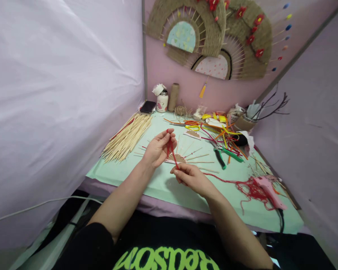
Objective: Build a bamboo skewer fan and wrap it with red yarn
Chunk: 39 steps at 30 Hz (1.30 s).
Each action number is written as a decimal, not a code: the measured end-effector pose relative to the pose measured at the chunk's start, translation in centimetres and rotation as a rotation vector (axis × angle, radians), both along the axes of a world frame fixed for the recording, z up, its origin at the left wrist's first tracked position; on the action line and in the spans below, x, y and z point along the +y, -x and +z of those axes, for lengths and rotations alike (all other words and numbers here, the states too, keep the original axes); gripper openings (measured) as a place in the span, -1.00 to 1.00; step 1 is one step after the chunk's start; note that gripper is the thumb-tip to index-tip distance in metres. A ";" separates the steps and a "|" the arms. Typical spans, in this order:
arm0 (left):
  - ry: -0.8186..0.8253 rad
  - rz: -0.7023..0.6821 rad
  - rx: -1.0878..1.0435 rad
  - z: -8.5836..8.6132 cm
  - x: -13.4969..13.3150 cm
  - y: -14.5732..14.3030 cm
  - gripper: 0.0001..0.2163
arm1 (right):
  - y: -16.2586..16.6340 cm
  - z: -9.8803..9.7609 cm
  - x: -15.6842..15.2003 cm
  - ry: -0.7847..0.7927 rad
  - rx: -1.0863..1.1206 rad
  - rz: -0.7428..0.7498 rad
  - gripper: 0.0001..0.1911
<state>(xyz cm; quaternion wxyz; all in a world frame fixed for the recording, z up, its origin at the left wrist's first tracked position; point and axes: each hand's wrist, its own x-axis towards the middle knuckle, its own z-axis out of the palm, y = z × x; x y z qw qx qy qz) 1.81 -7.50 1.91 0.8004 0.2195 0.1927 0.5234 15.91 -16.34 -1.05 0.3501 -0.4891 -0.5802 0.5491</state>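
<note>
My left hand (159, 148) is raised over the table with its fingers closed on a loop of red yarn (172, 153). Lower and to the right, my right hand (190, 175) pinches the same yarn, which runs slanting between the two hands. From the right hand a strand trails across the table to a loose red heap (252, 189). Beneath and behind my hands lies a half-round cardboard piece (180, 159) with thin sticks fanning out from it; my left hand partly hides it.
A bundle of wooden sticks (128, 138) lies at the left. Green-handled pliers (231, 154), yellow-handled scissors (192, 128) and coloured pipe cleaners lie at the right. A pink glue gun (270, 193) rests on the yarn heap. A phone (148, 107) and a white bottle (162, 102) stand at the back.
</note>
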 end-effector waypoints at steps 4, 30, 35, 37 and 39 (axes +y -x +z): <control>-0.019 0.037 -0.022 0.1 0.6 0.7 -0.90 | -0.8 -0.7 -0.4 -0.020 -0.052 0.001 -0.72; -0.065 -0.338 0.277 -2.1 -1.4 -1.1 -0.86 | -3.1 6.1 0.7 -0.547 -0.759 0.023 -0.71; -0.076 -0.341 0.374 -1.9 -2.0 -1.6 -0.78 | -3.1 6.3 1.0 -0.517 -0.874 0.002 -0.72; -0.104 -0.344 0.416 -1.8 -2.1 -1.7 -0.74 | -3.2 6.3 1.1 -0.508 -0.907 0.009 -0.72; -0.148 -0.352 0.436 -1.8 -2.2 -1.7 -0.71 | -3.3 6.3 1.1 -0.497 -0.923 0.025 -0.73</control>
